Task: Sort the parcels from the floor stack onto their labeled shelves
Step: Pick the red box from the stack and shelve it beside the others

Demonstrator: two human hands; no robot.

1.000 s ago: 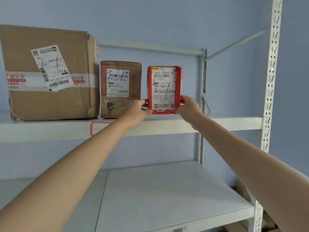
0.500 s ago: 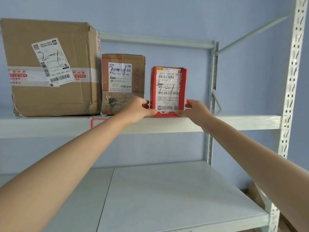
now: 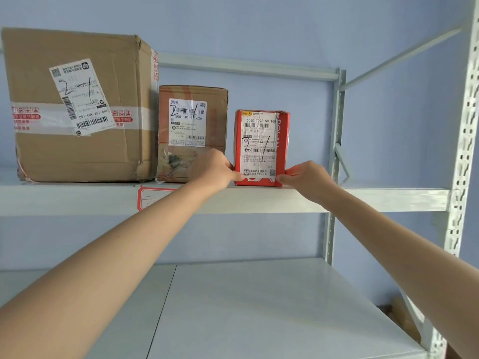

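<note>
A small red parcel [image 3: 261, 147] with a white label marked "2-1" stands upright on the upper shelf [image 3: 375, 199]. My left hand [image 3: 216, 171] grips its lower left corner and my right hand [image 3: 308, 178] grips its lower right corner. To its left stand a medium brown box [image 3: 191, 130] and a large brown box [image 3: 77, 104], both marked "2-1". A red-bordered shelf tag [image 3: 149, 199] on the shelf's front edge is partly covered by my left forearm.
A white lower shelf [image 3: 259, 307] lies below my arms. Perforated metal uprights [image 3: 464, 151] and a diagonal brace [image 3: 404, 54] frame the right side. The upper shelf has bare room right of the red parcel. The wall behind is blue.
The red parcel has gone from held just above the shelf edge to resting on the shelf, pushed a little further back. Both hands stay on its lower corners.
</note>
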